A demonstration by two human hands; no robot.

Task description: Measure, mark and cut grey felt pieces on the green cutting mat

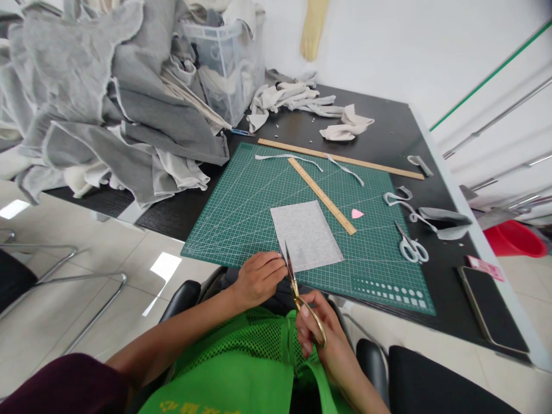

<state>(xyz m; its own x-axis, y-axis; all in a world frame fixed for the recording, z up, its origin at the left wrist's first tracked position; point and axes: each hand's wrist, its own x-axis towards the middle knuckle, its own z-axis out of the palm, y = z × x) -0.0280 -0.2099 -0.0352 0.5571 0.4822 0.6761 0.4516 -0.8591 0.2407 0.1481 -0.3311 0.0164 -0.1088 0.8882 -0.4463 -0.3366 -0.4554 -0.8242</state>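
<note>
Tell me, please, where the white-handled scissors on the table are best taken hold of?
Grip the white scissors by the two loops at the near end, coming from the person's side. They lie flat and shut on the dark table, right of the mat, blades pointing away, loops clear of the scraps.

Left of mat: heaped grey cloth and a plastic bin block the way.
Mat middle: bare green mat left of the short ruler.
Right side: small scissors, cloth strips, phone crowd the table.
</note>
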